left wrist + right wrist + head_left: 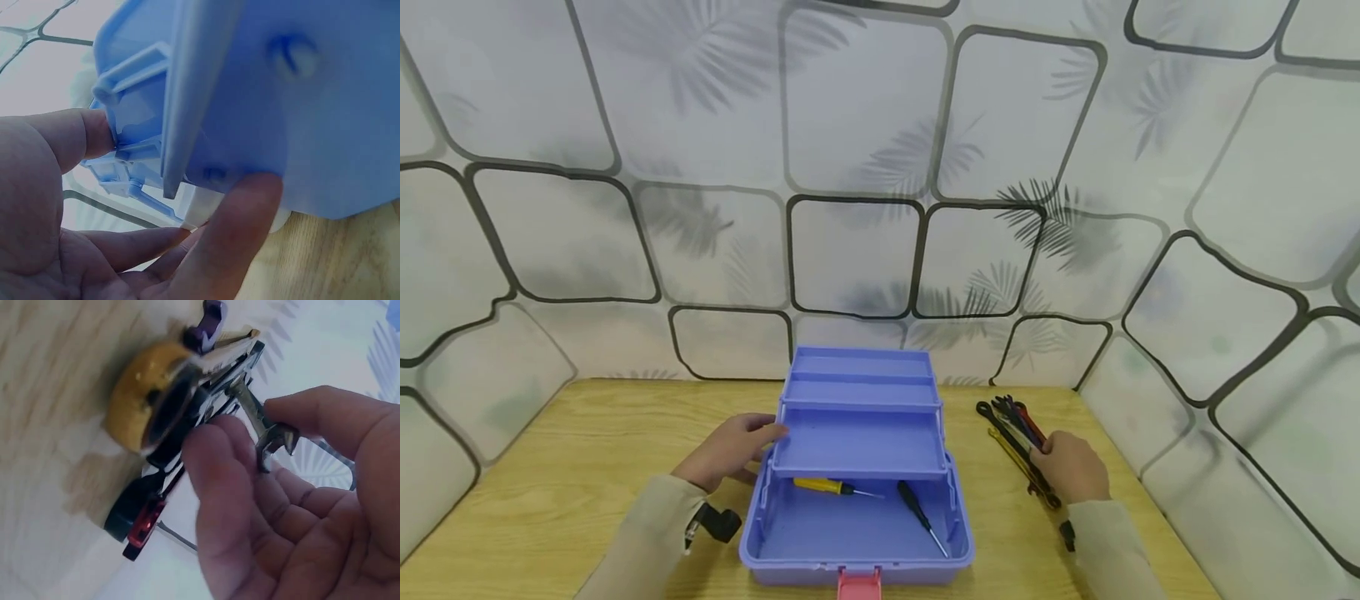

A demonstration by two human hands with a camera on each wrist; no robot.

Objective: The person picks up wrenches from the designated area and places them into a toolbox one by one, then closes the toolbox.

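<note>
A blue-purple toolbox (865, 573) stands with its stepped trays (859, 442) raised at the back. My left hand (733, 450) grips the left side of the trays; in the left wrist view the thumb is at the tray edge and a fingertip presses the blue side panel (325, 137). To the right of the box, my right hand (1071, 467) is over a bundle of wrenches (1017, 429) on the table. Thumb and fingers pinch a small silver open-end wrench (251, 407), while black, gold, purple and red wrenches lie close beside it.
Inside the toolbox lie a yellow-handled screwdriver (820, 485) and a black-handled screwdriver (910, 500). A pink latch (859, 587) hangs at its front. The wooden table (595, 467) meets a patterned wall covering (857, 258) behind and at the sides.
</note>
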